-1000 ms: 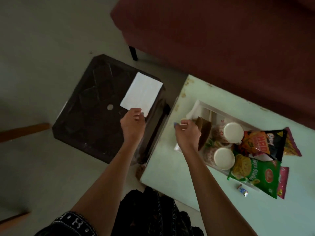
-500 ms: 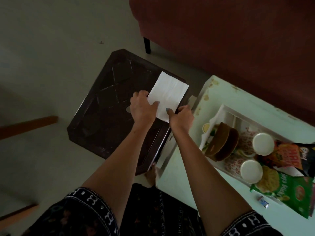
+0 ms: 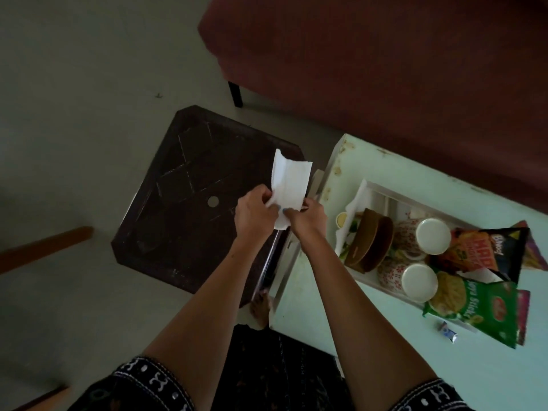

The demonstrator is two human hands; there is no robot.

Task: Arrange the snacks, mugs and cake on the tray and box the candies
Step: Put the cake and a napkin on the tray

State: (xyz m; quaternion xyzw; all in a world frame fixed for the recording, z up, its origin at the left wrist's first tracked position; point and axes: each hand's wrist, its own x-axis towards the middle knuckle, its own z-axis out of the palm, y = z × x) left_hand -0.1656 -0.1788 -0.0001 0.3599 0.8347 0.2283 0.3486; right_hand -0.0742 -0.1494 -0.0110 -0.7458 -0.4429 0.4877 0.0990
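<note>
Both hands hold a white paper napkin (image 3: 289,183) above the dark stool. My left hand (image 3: 255,213) pinches its lower left edge and my right hand (image 3: 307,216) pinches its lower right corner; the sheet curls inward between them. On the pale green table a white tray (image 3: 382,189) carries a brown cake (image 3: 372,243), two patterned mugs (image 3: 427,237) (image 3: 413,283) with white lids, a black-and-orange snack bag (image 3: 489,250) and a green snack bag (image 3: 477,308). One wrapped candy (image 3: 447,332) lies on the table beside the tray.
A dark square stool (image 3: 184,203) stands on the grey floor left of the table (image 3: 326,292). A dark red sofa (image 3: 385,69) fills the upper right. More snack packets (image 3: 530,250) stick out past the tray's right end. Wooden bars (image 3: 44,247) lie at the left.
My right hand left the tray and joined my left hand at the napkin. The flat sheet has since been bent into a curl between both hands. The view shifted left.
</note>
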